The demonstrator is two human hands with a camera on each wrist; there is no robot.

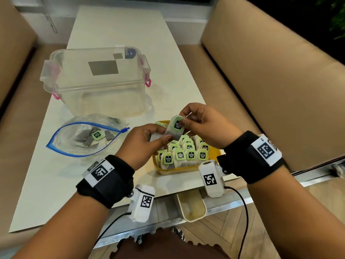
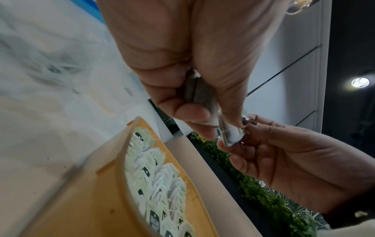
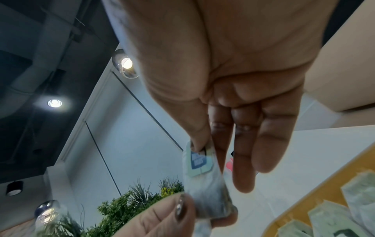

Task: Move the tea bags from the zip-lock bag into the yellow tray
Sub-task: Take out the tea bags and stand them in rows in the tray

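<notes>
Both hands hold one tea bag [image 1: 174, 128] with a green label just above the yellow tray [image 1: 173, 171]. My right hand [image 1: 186, 121] pinches its top at the label [image 3: 199, 162]. My left hand [image 1: 165, 138] pinches its lower end and also grips another tea bag [image 2: 195, 92] in its curled fingers. Rows of upright tea bags [image 1: 183, 152] fill the tray [image 2: 109, 189]. The open zip-lock bag [image 1: 82, 139] with a blue seal lies left of the tray with several tea bags [image 1: 93, 136] inside.
A clear lidded plastic box [image 1: 97, 79] with pink latches stands behind the zip-lock bag on the white table [image 1: 112, 28]. Beige sofa seats flank the table. A small cream tray [image 1: 192, 206] sits below the table's near edge.
</notes>
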